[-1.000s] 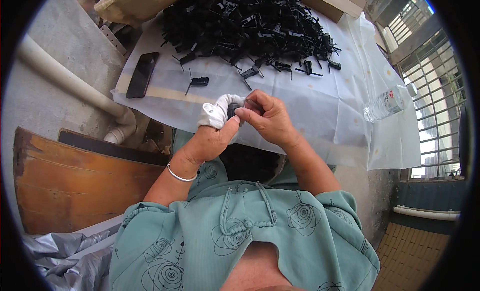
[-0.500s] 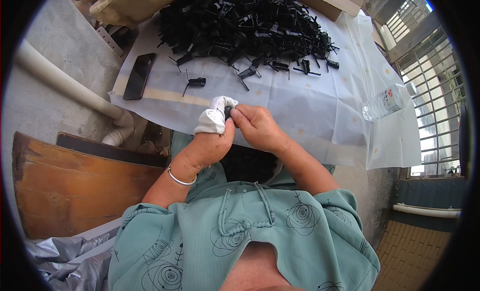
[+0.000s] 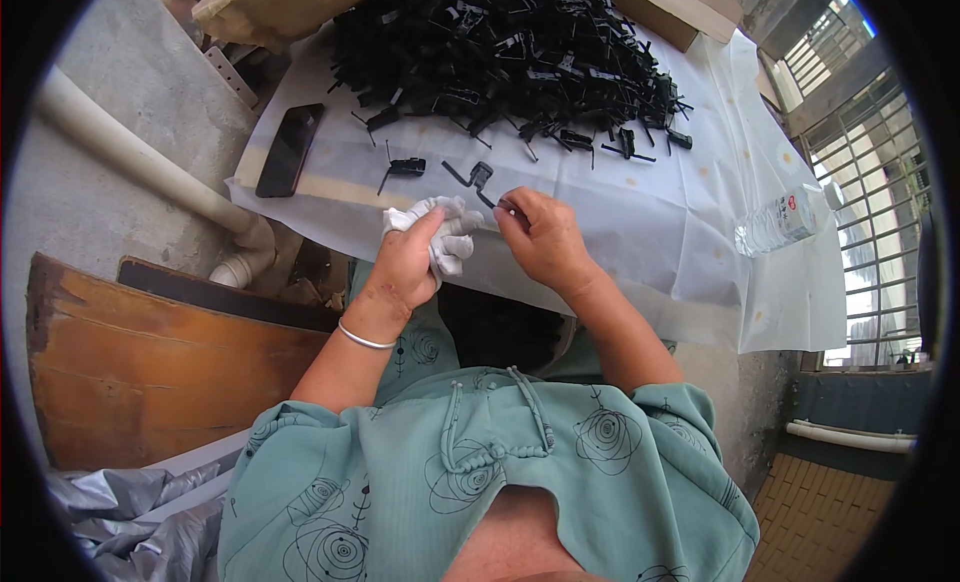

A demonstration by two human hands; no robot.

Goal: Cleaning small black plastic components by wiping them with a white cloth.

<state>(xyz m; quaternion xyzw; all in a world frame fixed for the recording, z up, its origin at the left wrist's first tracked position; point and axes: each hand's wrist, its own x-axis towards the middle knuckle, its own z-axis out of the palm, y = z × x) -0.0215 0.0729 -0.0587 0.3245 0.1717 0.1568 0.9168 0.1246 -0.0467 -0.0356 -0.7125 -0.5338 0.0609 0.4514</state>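
Observation:
A small black plastic part (image 3: 482, 174) with thin bent arms is at the near edge of the table. My right hand (image 3: 545, 237) pinches the end of one of its arms between thumb and fingertips. To its left, my left hand (image 3: 405, 257) is closed on a crumpled white cloth (image 3: 455, 244), which covers most of its fingers; the bare thumb lies over it. Whether anything else sits inside the cloth is hidden. Another black part (image 3: 407, 167) lies just beyond the left hand. A large heap of similar black parts (image 3: 510, 67) fills the far side.
A dark phone (image 3: 290, 152) lies at the table's left edge. On the right, a clear plastic bottle (image 3: 780, 222) rests on its side on the pale table cover (image 3: 640, 242). Cardboard (image 3: 675, 7) stands behind the heap. A brown wooden board (image 3: 170, 362) is at lower left.
My hands were together around a dark piece and have moved apart. The right hand has shifted right with a black part now showing in its fingers; the cloth has loosened.

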